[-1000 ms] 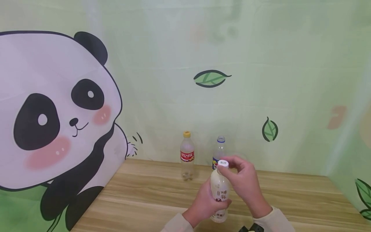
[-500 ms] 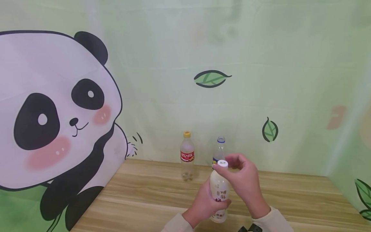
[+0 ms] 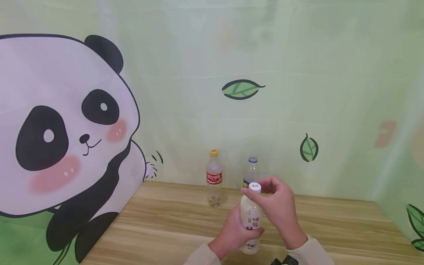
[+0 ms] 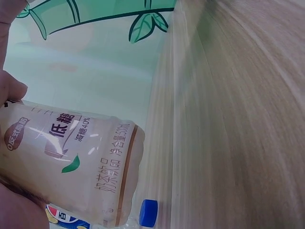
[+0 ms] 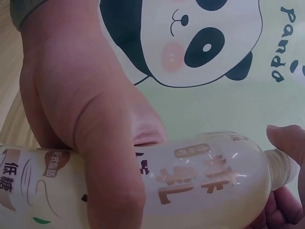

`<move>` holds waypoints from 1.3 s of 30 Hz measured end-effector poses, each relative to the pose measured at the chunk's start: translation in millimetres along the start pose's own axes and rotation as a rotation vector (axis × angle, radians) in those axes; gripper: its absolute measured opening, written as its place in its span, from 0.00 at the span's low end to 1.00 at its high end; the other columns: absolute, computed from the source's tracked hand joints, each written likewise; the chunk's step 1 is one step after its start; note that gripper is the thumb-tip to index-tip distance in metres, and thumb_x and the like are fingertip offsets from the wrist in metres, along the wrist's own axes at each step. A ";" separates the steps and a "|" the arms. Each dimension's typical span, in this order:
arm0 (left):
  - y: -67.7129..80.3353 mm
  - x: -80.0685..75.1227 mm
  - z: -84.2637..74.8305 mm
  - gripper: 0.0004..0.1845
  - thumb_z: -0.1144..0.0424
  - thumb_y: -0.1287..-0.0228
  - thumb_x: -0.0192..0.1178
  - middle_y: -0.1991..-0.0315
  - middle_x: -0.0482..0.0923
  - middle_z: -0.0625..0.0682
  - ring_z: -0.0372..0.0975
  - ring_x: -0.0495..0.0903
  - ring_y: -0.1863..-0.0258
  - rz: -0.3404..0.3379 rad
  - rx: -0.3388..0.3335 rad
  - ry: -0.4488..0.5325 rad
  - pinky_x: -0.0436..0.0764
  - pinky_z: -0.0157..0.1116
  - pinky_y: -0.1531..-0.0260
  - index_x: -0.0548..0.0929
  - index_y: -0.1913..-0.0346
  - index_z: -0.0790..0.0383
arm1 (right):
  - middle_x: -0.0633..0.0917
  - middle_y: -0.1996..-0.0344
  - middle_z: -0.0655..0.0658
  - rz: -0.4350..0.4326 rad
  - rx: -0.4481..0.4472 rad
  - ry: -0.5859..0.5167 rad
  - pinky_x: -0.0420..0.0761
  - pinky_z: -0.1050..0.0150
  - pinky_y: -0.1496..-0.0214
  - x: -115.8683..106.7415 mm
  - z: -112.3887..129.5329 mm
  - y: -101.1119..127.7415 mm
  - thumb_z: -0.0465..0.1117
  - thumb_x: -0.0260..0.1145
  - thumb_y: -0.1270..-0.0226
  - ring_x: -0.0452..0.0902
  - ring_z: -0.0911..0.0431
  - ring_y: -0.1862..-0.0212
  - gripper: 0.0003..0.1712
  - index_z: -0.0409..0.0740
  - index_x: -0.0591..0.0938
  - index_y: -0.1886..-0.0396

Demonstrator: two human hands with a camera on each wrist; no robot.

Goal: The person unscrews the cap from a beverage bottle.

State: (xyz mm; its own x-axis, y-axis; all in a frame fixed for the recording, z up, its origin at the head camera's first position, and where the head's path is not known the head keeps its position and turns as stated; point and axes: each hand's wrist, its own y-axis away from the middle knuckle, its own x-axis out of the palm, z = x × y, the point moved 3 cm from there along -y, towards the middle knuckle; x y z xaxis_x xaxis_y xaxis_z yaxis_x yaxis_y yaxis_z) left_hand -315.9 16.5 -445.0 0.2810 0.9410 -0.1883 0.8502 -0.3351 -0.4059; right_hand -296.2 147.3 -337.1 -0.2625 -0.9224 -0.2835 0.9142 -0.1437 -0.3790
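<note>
A cream-coloured plastic bottle (image 3: 250, 221) with brown lettering stands upright near the table's front edge. My left hand (image 3: 232, 232) wraps round its body; the same bottle (image 4: 71, 162) fills the left wrist view and the bottle (image 5: 190, 181) lies across the right wrist view under my left hand (image 5: 86, 119). My right hand (image 3: 276, 206) pinches the white cap (image 3: 255, 187) on top between thumb and fingers; only its fingertips (image 5: 286, 143) show in the right wrist view.
Two clear bottles stand by the back wall: one with a red label and yellow cap (image 3: 214, 176), one with a blue cap (image 3: 251, 170), also seen as the blue cap (image 4: 148, 212). The wooden table (image 3: 165, 221) meets panda and leaf-printed walls on three sides.
My right hand has turned slightly on the white cap, its fingers shifting round it. The bottle and my left hand have stayed in place.
</note>
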 end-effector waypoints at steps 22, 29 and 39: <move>-2.1 -0.2 1.7 0.32 0.67 0.49 0.75 0.57 0.83 0.46 0.32 0.83 0.61 -0.011 0.003 0.010 0.84 0.34 0.54 0.73 0.41 0.52 | 0.89 0.56 0.46 0.136 -0.061 -0.085 0.77 0.60 0.45 -2.7 2.6 -0.4 0.45 0.78 0.39 0.81 0.57 0.55 0.17 0.45 0.88 0.52; -2.9 -0.1 1.1 0.33 0.67 0.50 0.75 0.58 0.83 0.46 0.32 0.83 0.62 -0.016 0.012 0.010 0.85 0.34 0.54 0.73 0.40 0.51 | 0.89 0.54 0.46 0.173 -0.079 -0.088 0.76 0.59 0.43 -1.4 2.6 -1.4 0.41 0.73 0.34 0.81 0.57 0.54 0.15 0.45 0.88 0.49; -2.2 0.3 2.1 0.33 0.68 0.49 0.75 0.55 0.83 0.50 0.33 0.83 0.60 -0.009 0.005 0.012 0.84 0.34 0.53 0.73 0.40 0.54 | 0.87 0.57 0.47 0.086 -0.048 -0.018 0.81 0.62 0.47 -1.4 1.1 -3.0 0.54 0.83 0.48 0.79 0.54 0.55 0.29 0.47 0.84 0.50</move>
State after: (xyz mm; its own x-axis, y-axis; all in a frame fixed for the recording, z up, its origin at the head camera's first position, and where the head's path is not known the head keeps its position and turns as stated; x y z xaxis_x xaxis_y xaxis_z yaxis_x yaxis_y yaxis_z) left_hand -318.7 17.5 -446.0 0.2792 0.9444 -0.1737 0.8503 -0.3272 -0.4123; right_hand -298.2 148.6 -334.5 -0.1772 -0.9370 -0.3011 0.9173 -0.0464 -0.3955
